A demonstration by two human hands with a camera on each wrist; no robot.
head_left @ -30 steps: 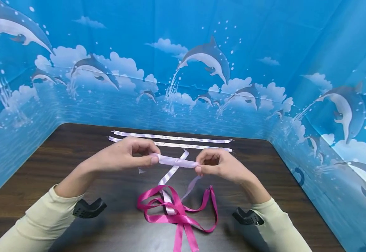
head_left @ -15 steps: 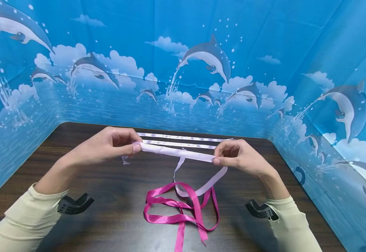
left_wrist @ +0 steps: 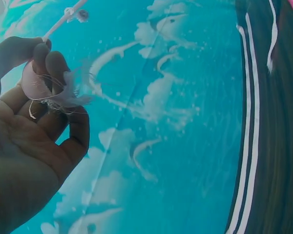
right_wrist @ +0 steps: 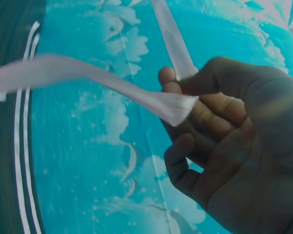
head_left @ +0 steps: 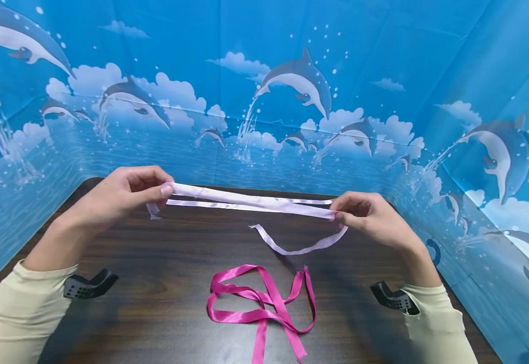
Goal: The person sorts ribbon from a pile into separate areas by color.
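Note:
A pale lilac ribbon (head_left: 250, 198) is stretched taut between both hands above the far part of the table. My left hand (head_left: 130, 194) pinches it between thumb and fingers, and a short frayed end (left_wrist: 63, 97) hangs below that grip. At the other side my right hand (head_left: 373, 217) pinches the ribbon too. Past the right fingers, a loose tail (head_left: 309, 247) curves down and back toward the middle of the table. In the right wrist view the ribbon (right_wrist: 176, 44) runs up from the thumb and fingertips, with the tail (right_wrist: 112, 85) hanging to the left.
Two lilac ribbon strips (left_wrist: 256, 122) lie parallel along the table's far edge, partly behind the stretched ribbon in the head view. A loosely looped magenta ribbon (head_left: 241, 317) lies nearer on the dark wooden table (head_left: 155, 323). A blue dolphin-print cloth (head_left: 264, 91) surrounds the table.
Both hands have moved apart and upward, toward the far edge, lengthening the taut ribbon between them. The lilac tail has come away from the magenta ribbon.

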